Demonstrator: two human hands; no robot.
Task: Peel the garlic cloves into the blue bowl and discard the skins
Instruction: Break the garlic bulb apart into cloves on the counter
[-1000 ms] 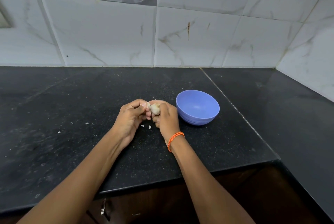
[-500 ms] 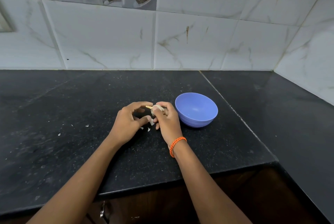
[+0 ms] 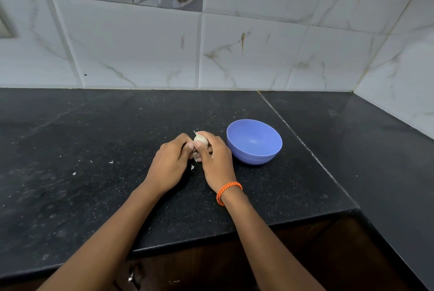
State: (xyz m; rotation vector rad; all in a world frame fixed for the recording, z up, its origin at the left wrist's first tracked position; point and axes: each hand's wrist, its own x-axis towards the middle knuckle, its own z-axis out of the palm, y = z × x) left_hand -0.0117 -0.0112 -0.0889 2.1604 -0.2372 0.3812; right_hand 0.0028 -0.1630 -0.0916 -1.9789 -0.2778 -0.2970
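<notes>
While both hands (image 3: 187, 161) pinch it, garlic (image 3: 200, 140) tip points up-left.

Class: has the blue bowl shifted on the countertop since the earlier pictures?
No. The blue bowl sits equally close left of the countertop seam throughout; only the camera moved.

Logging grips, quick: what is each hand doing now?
Left hand: pinching the garlic.
Right hand: gripping the same garlic.
</notes>
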